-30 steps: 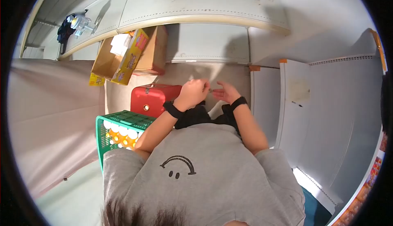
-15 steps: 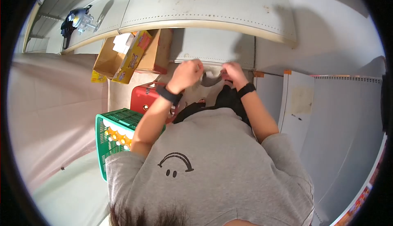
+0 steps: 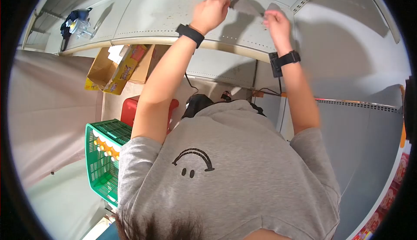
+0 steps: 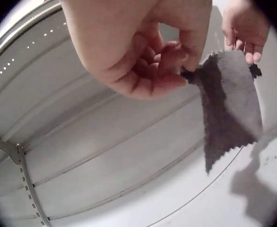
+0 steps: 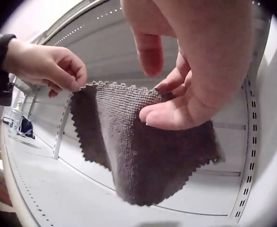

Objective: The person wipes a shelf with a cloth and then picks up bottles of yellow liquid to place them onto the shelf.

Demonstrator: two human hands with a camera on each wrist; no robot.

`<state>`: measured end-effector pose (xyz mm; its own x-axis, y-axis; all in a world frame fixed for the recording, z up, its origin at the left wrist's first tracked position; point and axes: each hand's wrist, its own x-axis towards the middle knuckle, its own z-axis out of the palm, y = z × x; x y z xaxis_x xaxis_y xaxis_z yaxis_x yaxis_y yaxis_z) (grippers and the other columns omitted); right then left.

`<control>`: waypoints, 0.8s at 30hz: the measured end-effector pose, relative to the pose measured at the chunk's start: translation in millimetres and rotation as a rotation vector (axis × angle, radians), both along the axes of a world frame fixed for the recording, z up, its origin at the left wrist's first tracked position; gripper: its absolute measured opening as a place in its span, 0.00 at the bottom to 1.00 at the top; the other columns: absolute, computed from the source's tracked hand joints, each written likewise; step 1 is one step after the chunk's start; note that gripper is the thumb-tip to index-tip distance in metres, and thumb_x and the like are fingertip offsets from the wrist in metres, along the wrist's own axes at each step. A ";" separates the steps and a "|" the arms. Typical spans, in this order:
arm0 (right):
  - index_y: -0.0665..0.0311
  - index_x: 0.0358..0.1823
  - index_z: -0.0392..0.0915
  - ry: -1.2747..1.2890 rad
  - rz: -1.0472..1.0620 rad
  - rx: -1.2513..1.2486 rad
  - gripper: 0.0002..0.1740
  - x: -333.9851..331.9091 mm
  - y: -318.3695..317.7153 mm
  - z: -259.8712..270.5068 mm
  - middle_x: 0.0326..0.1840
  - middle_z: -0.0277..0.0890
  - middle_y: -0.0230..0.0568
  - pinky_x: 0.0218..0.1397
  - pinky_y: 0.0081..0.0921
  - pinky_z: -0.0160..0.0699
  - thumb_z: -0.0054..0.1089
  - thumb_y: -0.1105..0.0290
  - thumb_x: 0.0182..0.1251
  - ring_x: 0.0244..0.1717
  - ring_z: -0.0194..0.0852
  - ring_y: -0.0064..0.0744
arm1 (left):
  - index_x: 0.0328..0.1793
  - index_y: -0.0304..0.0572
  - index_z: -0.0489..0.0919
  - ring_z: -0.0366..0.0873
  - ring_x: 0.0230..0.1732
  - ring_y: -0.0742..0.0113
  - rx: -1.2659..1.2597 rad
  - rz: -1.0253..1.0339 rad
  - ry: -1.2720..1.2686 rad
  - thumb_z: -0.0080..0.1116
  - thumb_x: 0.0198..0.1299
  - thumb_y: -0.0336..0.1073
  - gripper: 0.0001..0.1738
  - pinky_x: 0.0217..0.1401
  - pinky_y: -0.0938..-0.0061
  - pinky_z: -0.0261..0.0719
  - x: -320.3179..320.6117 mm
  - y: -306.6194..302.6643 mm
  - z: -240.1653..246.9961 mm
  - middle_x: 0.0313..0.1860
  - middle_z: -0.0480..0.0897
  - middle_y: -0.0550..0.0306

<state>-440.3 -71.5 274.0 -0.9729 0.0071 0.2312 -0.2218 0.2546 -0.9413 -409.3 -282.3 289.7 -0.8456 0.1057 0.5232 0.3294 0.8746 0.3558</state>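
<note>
A small grey cloth (image 3: 244, 4) with zigzag edges hangs spread between both raised hands, above the upper grey metal shelf (image 3: 165, 18). My left hand (image 3: 219, 6) pinches its left top corner between thumb and fingers; in the left wrist view that pinch sits at the left hand (image 4: 183, 66), with the cloth (image 4: 228, 104) dangling below. My right hand (image 3: 270, 17) pinches the other top corner. The right wrist view has the right hand (image 5: 169, 101) on the cloth (image 5: 143, 151) and the left hand (image 5: 74, 78) at the far corner.
A green basket (image 3: 93, 177) with white and orange items stands at the lower left, a red box (image 3: 129, 109) behind it. Cardboard boxes (image 3: 113, 68) lie on the lower shelf. A spray bottle and dark item (image 3: 76, 23) rest at the shelf's left end.
Both hands have risen from in front of the lower shelf to above the upper shelf, carrying the grey cloth, which is now stretched open between them.
</note>
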 end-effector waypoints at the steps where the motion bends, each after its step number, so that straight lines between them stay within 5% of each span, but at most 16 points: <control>1: 0.65 0.32 0.76 -0.082 -0.011 0.052 0.11 -3.5 3.5 -23.1 0.25 0.75 0.38 0.34 0.22 0.69 0.50 0.67 0.53 0.28 0.74 0.27 | 0.36 0.49 0.74 0.76 0.31 0.52 -0.001 0.004 -0.004 0.49 0.50 0.34 0.07 0.31 0.63 0.74 -2.5 1.0 -19.2 0.30 0.77 0.51; 5: 0.64 0.32 0.77 -0.226 -0.035 0.213 0.11 4.5 15.4 -96.6 0.30 0.76 0.44 0.39 0.28 0.70 0.51 0.66 0.50 0.35 0.74 0.40 | 0.39 0.50 0.76 0.75 0.36 0.53 -0.263 -0.018 -0.355 0.48 0.48 0.34 0.11 0.36 0.64 0.74 2.3 6.3 -92.2 0.35 0.76 0.51; 9: 0.64 0.31 0.77 -0.275 -0.126 0.275 0.11 20.1 29.3 -110.3 0.29 0.76 0.46 0.38 0.29 0.69 0.50 0.65 0.51 0.33 0.74 0.41 | 0.32 0.45 0.76 0.75 0.34 0.53 -0.161 -0.087 -0.275 0.47 0.46 0.32 0.08 0.34 0.63 0.74 26.5 12.7 -100.6 0.30 0.75 0.51; 13: 0.64 0.31 0.76 -0.298 -0.154 0.279 0.11 29.2 41.2 -102.5 0.28 0.75 0.45 0.37 0.30 0.69 0.50 0.65 0.51 0.32 0.74 0.41 | 0.23 0.41 0.72 0.74 0.30 0.54 -0.277 -0.202 -0.312 0.46 0.44 0.29 0.04 0.29 0.63 0.71 49.3 15.9 -27.0 0.24 0.74 0.52; 19: 0.65 0.28 0.76 -0.185 -0.161 0.157 0.10 29.5 40.1 -110.9 0.25 0.75 0.44 0.35 0.30 0.69 0.49 0.66 0.53 0.30 0.73 0.41 | 0.24 0.40 0.72 0.72 0.25 0.57 -0.399 -0.481 -0.013 0.49 0.34 0.25 0.06 0.27 0.72 0.73 90.8 16.0 142.9 0.21 0.71 0.56; 23: 0.65 0.28 0.75 -0.242 -0.192 0.164 0.10 31.8 25.6 -127.0 0.24 0.74 0.44 0.34 0.30 0.69 0.49 0.66 0.53 0.29 0.73 0.42 | 0.21 0.40 0.69 0.67 0.22 0.57 -0.146 -0.490 0.181 0.49 0.34 0.27 0.04 0.26 0.67 0.68 122.4 9.3 198.9 0.18 0.67 0.56; 24: 0.68 0.29 0.74 -0.247 -0.165 0.185 0.10 34.4 20.1 -127.8 0.22 0.73 0.40 0.29 0.24 0.69 0.47 0.68 0.54 0.24 0.71 0.31 | 0.22 0.40 0.69 0.67 0.23 0.57 -0.075 -0.517 0.199 0.50 0.34 0.27 0.04 0.26 0.67 0.68 132.6 9.2 202.4 0.18 0.67 0.56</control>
<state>-405.9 -51.4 146.2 -0.9888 0.1493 0.0013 0.0652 0.4393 -0.8960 -276.7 -273.0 492.1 -0.5594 0.5238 0.6424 0.7769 0.6016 0.1860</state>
